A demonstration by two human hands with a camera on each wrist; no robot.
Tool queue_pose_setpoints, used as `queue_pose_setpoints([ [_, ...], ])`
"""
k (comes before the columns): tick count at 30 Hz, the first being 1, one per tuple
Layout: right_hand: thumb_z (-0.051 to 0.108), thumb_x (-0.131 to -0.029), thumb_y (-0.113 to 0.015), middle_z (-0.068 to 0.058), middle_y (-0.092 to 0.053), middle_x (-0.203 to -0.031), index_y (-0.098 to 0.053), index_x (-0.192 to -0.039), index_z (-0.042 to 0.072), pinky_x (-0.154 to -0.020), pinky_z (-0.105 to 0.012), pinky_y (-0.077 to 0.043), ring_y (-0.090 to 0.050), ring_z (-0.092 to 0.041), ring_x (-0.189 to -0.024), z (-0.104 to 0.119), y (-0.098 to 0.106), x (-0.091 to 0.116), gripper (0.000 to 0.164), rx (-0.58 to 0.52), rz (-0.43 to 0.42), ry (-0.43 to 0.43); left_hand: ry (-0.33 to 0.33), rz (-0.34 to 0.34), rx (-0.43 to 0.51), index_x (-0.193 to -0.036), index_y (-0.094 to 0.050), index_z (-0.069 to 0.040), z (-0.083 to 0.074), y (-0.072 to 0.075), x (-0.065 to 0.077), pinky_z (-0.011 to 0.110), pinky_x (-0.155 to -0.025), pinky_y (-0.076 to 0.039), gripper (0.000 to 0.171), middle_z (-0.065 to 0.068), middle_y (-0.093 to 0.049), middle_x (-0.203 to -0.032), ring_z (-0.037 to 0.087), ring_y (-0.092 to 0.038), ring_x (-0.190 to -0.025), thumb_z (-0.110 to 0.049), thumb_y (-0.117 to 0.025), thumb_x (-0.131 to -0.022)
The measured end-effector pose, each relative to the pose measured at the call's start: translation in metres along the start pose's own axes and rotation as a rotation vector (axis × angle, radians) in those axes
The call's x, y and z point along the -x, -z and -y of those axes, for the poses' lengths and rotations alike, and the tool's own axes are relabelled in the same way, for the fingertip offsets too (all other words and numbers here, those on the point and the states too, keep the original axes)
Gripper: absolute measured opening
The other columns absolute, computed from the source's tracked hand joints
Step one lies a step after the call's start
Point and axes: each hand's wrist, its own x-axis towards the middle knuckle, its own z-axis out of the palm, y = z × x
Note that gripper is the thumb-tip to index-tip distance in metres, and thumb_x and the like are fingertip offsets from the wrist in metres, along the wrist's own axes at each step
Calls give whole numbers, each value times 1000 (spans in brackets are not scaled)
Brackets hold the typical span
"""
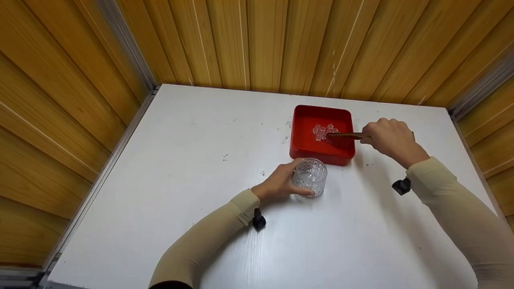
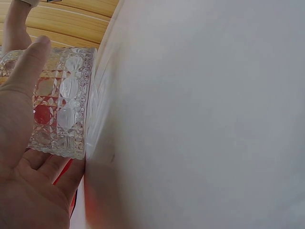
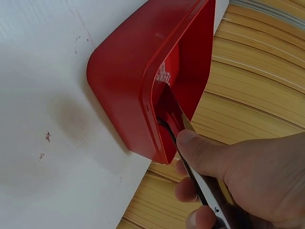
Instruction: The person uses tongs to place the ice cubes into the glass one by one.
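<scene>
Around the side of a clear patterned glass [image 1: 311, 174], my left hand [image 1: 283, 180] curls its thumb and fingers; the glass stands upright on the white table. In the left wrist view the glass [image 2: 64, 105] shows its cut squares and round facets. My right hand [image 1: 387, 136] grips a pair of metal tongs [image 1: 349, 135], whose tips reach down into a red square box [image 1: 301, 150]. Several clear ice-like cubes [image 1: 321, 131] lie in the box, right at the tong tips. In the right wrist view the tongs [image 3: 202, 183] run between thumb and fingers, over the box rim.
The box stands just beyond the glass on the white table [image 1: 180, 160]. Wood-panelled walls [image 1: 265, 44] close off the back and both sides. A black wrist camera [image 1: 259, 220] hangs under the left cuff, another wrist camera [image 1: 401, 186] under the right.
</scene>
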Motion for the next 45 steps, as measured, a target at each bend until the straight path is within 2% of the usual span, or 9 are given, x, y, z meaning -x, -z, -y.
queue_pose_setpoints([
  [11, 21, -92, -78, -2, -65, -74, -80, -103, 11, -48, -34, -41, -49, -24, -64, 0, 1, 0, 16, 6, 9, -19, -7, 3, -38, -149, -45, -15, 0, 1, -1, 22, -101, -47, 89, 4, -65, -133, 11, -61, -117, -37, -92, -77],
  [21, 19, -92, -78, -4, -69, -79, -79, -107, 11, -50, -36, -44, -52, -24, -67, 1, 4, 3, 18, -30, -34, -19, 29, 11, 10, -149, -46, -19, 0, 0, 0, 22, -101, -47, 87, 1, -64, -134, 9, -60, -119, -37, -92, -78],
  [32, 20, -93, -77, -2, -68, -76, -79, -104, 13, -48, -34, -40, -50, -22, -63, 0, 5, 10, 13, -54, -85, 13, 13, 7, 31, -148, -47, -20, 0, 0, 0, 23, -102, -47, 85, 1, -65, -134, 11, -61, -118, -36, -92, -78],
  [41, 21, -93, -77, -5, -74, -85, -79, -108, 11, -48, -35, -41, -53, -22, -64, -1, 4, 14, 17, -79, -119, 23, 8, 5, 27, -148, -47, -19, 0, 0, 0, 23, -102, -47, 85, 1, -65, -133, 11, -61, -118, -37, -92, -78],
  [45, 22, -94, -77, -4, -74, -83, -78, -107, 12, -48, -34, -41, -53, -21, -64, -2, 5, 18, 17, -84, -145, 41, 6, 5, 24, -148, -47, -20, 0, 0, 0, 23, -102, -47, 85, 1, -65, -133, 11, -61, -118, -37, -92, -78],
])
